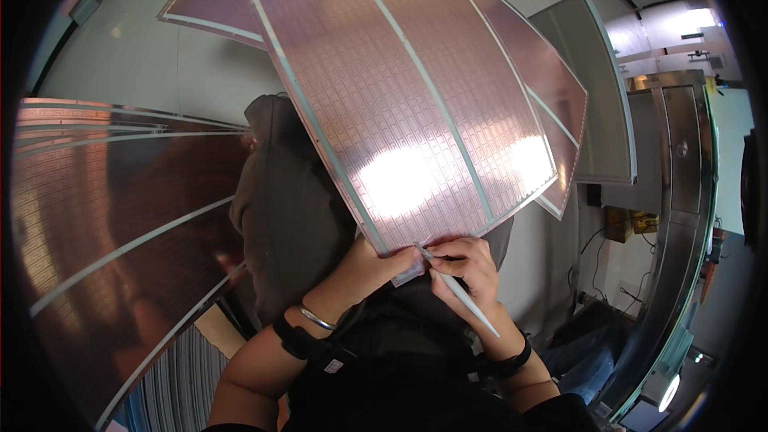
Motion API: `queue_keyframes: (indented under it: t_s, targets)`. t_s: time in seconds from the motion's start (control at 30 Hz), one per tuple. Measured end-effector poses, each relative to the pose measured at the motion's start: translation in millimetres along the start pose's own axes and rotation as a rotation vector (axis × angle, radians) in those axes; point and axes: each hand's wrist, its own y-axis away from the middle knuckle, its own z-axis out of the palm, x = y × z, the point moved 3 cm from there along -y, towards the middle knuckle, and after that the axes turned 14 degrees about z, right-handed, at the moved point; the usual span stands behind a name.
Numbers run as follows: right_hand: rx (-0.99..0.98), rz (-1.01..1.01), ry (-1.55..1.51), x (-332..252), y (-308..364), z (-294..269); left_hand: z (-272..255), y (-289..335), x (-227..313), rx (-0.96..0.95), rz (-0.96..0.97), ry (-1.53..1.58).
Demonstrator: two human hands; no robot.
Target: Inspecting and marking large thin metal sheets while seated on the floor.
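A large copper-coloured sheet (448, 128) with a fine repeated pattern and pale strips lies across my lap and stretches away from me. At its near edge, my left hand (372, 272) is closed on the sheet, thumb pressing near the corner. A small clear, shiny piece (409, 275) shows beside that thumb; whether it belongs to the sheet I cannot tell. My right hand (468, 270) pinches a slim white pen-like tool (474, 308) with a tapered handle. Its working tip meets the sheet's edge beside my left thumb, mostly hidden by fingers.
More copper-coloured sheets (144, 216) hang out at the left, above a stack of thin sheets (180, 376). Other sheets (552, 104) lie beneath the large one. At the right stand a grey panel (600, 104) and a metal drawer cabinet (680, 148), with loose cables (632, 292) below.
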Motion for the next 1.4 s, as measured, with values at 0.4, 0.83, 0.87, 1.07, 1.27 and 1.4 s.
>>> queue_keyframes:
  t_s: [0.4,0.83,0.87,1.07,1.27,1.4]
  targets:
    - [-0.099,0.011,0.007,-2.0,-3.7,-3.9,-1.7,1.5,-1.0,-0.024,0.002,-0.009]
    - [-0.035,-0.027,0.058,-3.1,-2.2,1.3,-1.0,1.6,-0.8,-0.028,-0.002,-0.012]
    - [-0.035,-0.026,0.058,-3.7,-1.9,2.4,-1.5,1.7,-1.0,-0.026,0.008,-0.012]
    - [0.02,-0.047,0.096,-4.4,0.3,4.7,-1.5,1.1,-0.7,-0.031,0.003,-0.011]
    - [-0.053,0.003,0.035,-2.9,-1.8,-1.3,-1.4,1.6,-0.8,-0.013,-0.01,-0.008]
    - [-0.071,-0.002,0.038,-3.6,-3.1,-2.8,-0.7,1.7,-0.7,0.0,-0.017,0.004]
